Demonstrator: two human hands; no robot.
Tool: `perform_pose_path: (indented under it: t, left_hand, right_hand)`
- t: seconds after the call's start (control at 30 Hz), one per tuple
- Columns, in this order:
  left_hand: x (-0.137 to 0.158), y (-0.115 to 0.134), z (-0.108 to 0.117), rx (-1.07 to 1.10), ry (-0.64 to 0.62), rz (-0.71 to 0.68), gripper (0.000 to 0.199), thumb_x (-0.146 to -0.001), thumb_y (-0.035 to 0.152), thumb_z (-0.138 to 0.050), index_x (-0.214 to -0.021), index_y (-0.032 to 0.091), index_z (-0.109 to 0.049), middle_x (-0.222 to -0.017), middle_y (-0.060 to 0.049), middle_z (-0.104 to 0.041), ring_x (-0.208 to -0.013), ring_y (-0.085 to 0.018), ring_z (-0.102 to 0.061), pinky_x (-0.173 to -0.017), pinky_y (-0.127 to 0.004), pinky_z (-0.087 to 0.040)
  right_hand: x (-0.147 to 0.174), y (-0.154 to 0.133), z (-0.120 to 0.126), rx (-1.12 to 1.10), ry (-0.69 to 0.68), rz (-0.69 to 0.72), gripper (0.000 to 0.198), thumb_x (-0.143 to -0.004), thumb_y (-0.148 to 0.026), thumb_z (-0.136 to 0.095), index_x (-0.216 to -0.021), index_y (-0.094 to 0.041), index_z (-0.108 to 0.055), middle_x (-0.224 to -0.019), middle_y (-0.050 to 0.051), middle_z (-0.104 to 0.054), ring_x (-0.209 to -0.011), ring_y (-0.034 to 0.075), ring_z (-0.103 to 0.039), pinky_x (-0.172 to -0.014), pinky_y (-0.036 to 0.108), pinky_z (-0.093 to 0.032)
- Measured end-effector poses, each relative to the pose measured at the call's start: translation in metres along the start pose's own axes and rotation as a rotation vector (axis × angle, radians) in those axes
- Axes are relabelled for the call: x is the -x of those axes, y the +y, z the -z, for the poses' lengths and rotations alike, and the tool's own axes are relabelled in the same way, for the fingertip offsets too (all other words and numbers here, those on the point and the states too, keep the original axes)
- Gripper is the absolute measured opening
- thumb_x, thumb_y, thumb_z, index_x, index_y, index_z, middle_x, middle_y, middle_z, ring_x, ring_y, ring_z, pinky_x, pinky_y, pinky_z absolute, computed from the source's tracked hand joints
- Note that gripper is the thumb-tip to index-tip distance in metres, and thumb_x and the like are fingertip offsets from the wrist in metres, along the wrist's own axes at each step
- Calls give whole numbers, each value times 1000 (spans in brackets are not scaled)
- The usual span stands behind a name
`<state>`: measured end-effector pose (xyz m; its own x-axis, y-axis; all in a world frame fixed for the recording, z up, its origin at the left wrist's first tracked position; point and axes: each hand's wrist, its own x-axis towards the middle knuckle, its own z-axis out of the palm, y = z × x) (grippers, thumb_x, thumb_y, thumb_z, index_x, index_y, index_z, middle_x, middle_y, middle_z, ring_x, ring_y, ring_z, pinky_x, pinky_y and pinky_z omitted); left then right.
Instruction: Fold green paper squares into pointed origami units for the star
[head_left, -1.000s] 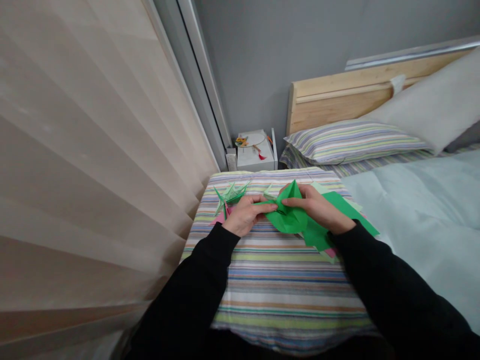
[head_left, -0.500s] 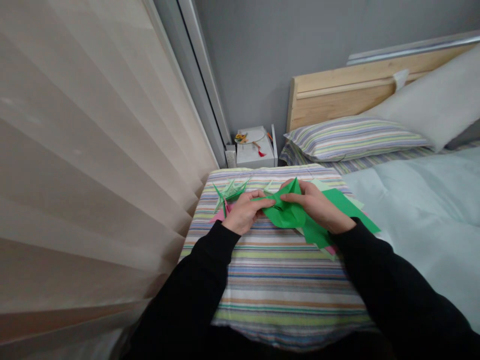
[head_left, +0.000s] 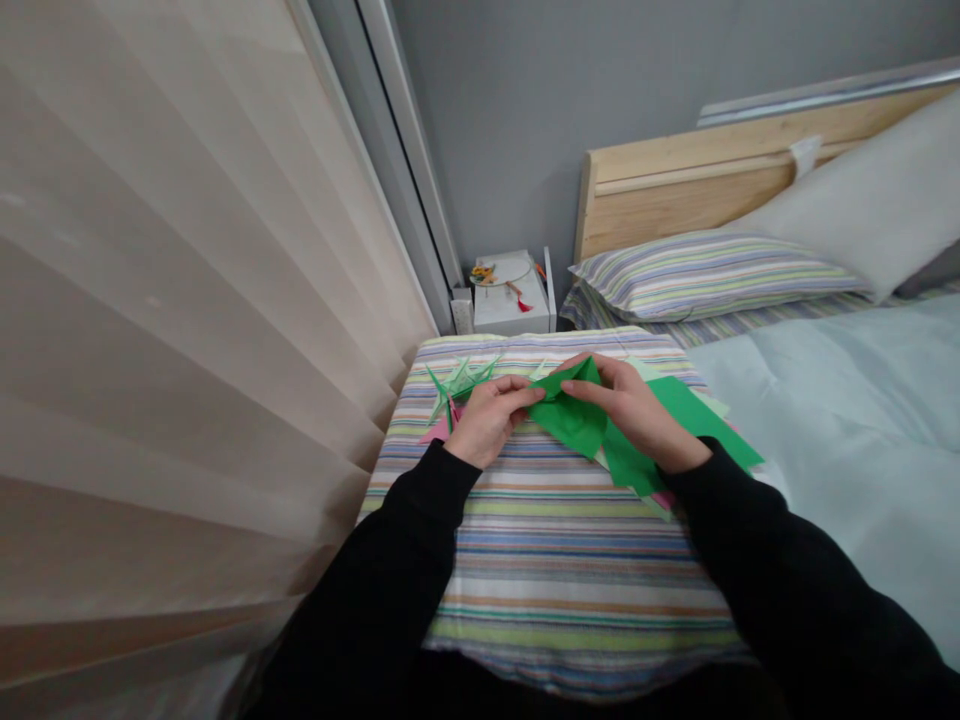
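Observation:
A partly folded sheet of green origami paper (head_left: 571,420) is held up between my two hands, above the striped cloth (head_left: 570,560). My left hand (head_left: 491,418) pinches its left edge between thumb and fingers. On the other side, my right hand (head_left: 626,400) grips the upper right of the sheet, thumb in front and fingers behind. Under and beside my right hand lie more green paper sheets (head_left: 694,415), with pale green and pink edges showing. Just beyond my left hand are folded green paper pieces (head_left: 461,380) with pointed tips, and a bit of pink paper (head_left: 435,432).
A pleated curtain (head_left: 187,300) hangs along the left. Behind the covered table stands a small white cabinet (head_left: 510,318) with a round fan and red tassel on it. To the right is a bed with a pale blue quilt (head_left: 847,400), a striped pillow (head_left: 720,275) and a wooden headboard (head_left: 660,195).
The green sheet in my hands has gone from puffed and crumpled to flatter, with a straighter fold along its top. Both hands stay nearly in place.

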<state>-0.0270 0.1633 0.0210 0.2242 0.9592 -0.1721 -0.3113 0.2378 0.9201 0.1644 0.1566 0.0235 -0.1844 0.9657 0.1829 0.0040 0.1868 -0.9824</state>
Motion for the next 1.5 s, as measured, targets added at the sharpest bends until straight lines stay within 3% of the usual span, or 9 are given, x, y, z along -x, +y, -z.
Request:
perform_pose_path:
  t: [0.1, 0.2, 0.43, 0.53, 0.63, 0.87, 1.1, 1.33, 1.5]
  left_hand:
    - [-1, 1, 0, 40, 19, -53, 25, -64, 22, -92, -72, 13, -70, -74, 0, -70, -74, -12, -66, -74, -25, -52]
    - [0, 2, 1, 37, 56, -31, 26, -69, 25, -91, -71, 16, -66, -75, 1, -69, -73, -12, -66, -72, -25, -52]
    - [0, 4, 4, -12, 76, -101, 42, -66, 44, -93, -75, 17, -62, -82, 0, -70, -79, -15, -69, -78, -29, -59]
    - [0, 5, 5, -49, 117, -114, 49, -63, 52, -93, -74, 18, -60, -77, 1, -68, -70, -15, -67, -66, -29, -60]
    - [-2, 5, 8, -87, 172, -158, 49, -63, 54, -92, -76, 18, -61, -71, 2, -67, -62, -13, -64, -55, -25, -56]
    - [-7, 3, 12, -42, 267, -224, 53, -58, 54, -94, -81, 19, -61, -63, 3, -68, -53, -12, -62, -49, -22, -53]
    - [-5, 7, 11, 9, 183, -130, 52, -50, 37, -99, -86, 15, -68, -72, -2, -75, -60, -14, -68, -52, -23, -56]
    - [-6, 5, 12, -106, 271, -275, 44, -58, 41, -95, -83, 17, -69, -68, -1, -75, -54, -14, -66, -49, -23, -53]
    - [-7, 5, 14, -104, 312, -270, 40, -61, 44, -93, -82, 17, -72, -64, 0, -73, -49, -14, -63, -44, -22, -49]
  right_hand:
    - [-3, 4, 2, 36, 146, 38, 31, -76, -35, -79, -100, -21, -66, -104, 6, -74, -96, 25, -70, -89, 43, -54]
    - [-5, 8, 5, 78, 255, 40, 32, -72, -35, -79, -96, -22, -63, -100, 7, -73, -96, 27, -71, -85, 44, -56]
    - [-4, 6, 17, 194, 276, 2, 25, -75, -41, -78, -85, -21, -68, -77, 6, -76, -70, 24, -69, -64, 36, -51]
    - [-5, 5, 24, 253, 337, 34, 25, -75, -43, -80, -82, -20, -72, -72, 4, -74, -65, 21, -64, -59, 32, -45]
    - [-5, 6, 28, 180, 363, 18, 28, -73, -45, -83, -79, -20, -74, -68, 2, -72, -60, 18, -59, -56, 30, -42]
    - [-6, 7, 20, -178, 394, -95, 36, -63, -51, -91, -71, -21, -72, -59, -2, -65, -51, 13, -52, -52, 27, -39]
    - [-8, 9, 16, -340, 423, -158, 39, -58, -48, -95, -69, -22, -69, -58, -3, -64, -49, 12, -52, -48, 27, -40]
    - [-11, 21, 21, -305, 432, -149, 32, -68, -48, -89, -65, -23, -69, -59, 0, -65, -51, 16, -56, -51, 32, -47]
    - [-12, 27, 21, -333, 413, -164, 36, -77, -55, -83, -65, -24, -70, -63, 2, -71, -55, 19, -62, -54, 33, -51]
